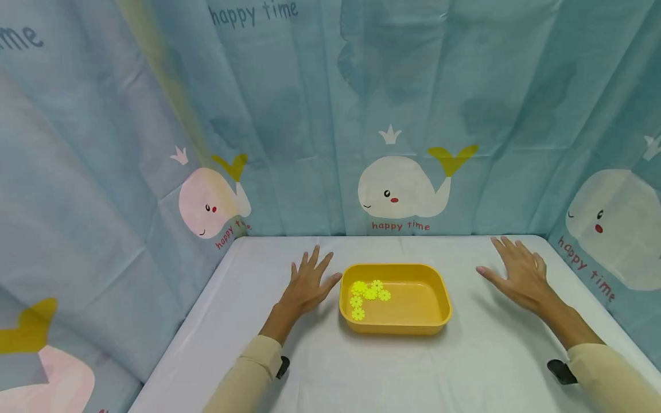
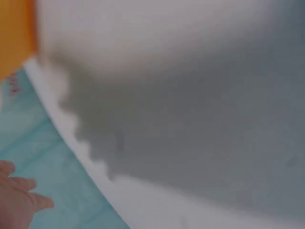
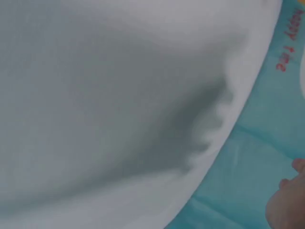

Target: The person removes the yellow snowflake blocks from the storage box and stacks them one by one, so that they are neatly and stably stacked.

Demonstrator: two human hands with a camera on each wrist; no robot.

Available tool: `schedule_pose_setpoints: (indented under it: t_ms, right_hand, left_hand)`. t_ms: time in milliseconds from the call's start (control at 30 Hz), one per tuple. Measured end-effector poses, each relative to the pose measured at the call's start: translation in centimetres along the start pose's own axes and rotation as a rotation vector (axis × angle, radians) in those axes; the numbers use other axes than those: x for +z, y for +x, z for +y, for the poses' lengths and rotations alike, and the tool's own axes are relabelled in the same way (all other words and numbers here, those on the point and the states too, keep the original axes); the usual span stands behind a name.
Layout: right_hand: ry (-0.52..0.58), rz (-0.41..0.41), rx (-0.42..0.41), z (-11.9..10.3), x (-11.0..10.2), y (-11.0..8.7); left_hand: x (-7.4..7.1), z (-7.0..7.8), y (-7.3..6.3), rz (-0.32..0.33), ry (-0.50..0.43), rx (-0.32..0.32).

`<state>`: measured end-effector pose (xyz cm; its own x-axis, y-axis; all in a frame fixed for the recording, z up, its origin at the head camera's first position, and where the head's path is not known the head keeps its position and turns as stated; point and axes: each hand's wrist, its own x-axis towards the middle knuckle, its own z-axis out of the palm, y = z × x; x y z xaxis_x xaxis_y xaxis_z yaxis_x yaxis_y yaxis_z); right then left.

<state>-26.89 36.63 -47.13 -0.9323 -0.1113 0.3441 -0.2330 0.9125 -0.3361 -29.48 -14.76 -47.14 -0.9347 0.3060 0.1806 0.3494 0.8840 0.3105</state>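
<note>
A yellow-orange rectangular tray point(image 1: 418, 330) stands on the white table, with several bright yellow flower-shaped pieces point(image 1: 370, 293) grouped in its left part. Just left of the tray is my left hand point(image 1: 308, 287), fingers spread, its thumb tip right at the tray's rim in the head view. Off to the right, apart from the tray, my right hand point(image 1: 521, 275) has its fingers extended and holds nothing. In the left wrist view the fingers point(image 2: 28, 183) show at the lower left corner; in the right wrist view part of the hand point(image 3: 288, 202) shows at the lower right.
The white tabletop point(image 1: 403, 373) reaches back to a blue curtain point(image 1: 299, 132) printed with whales, which also hangs along both sides. Both hands cast shadows on the table. A dark band piece point(image 1: 562, 371) sits by the right sleeve, another point(image 1: 283, 367) by the left.
</note>
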Motion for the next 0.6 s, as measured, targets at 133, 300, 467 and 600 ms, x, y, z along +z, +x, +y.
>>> schedule_pose_setpoints:
  t_ms: [133, 300, 467, 600]
  right_hand:
    - [0.077, 0.0, 0.013, -2.4, 0.1, 0.4]
    - [0.2, -0.027, 0.05, -5.5, 0.4, 0.7]
    - [0.309, -0.032, 0.026, -8.6, 0.8, 0.8]
    - [0.354, -0.014, -0.031, -10.8, 1.3, 0.9]
  left_hand:
    - [-0.6, 2.0, -0.5, 0.049, -0.185, -0.002]
    - [-0.9, 3.8, -1.0, 0.082, -0.436, -0.031]
    - [-0.4, 4.7, -1.8, 0.084, -0.574, -0.076]
    - [0.2, 5.2, -2.6, 0.095, -0.648, -0.122]
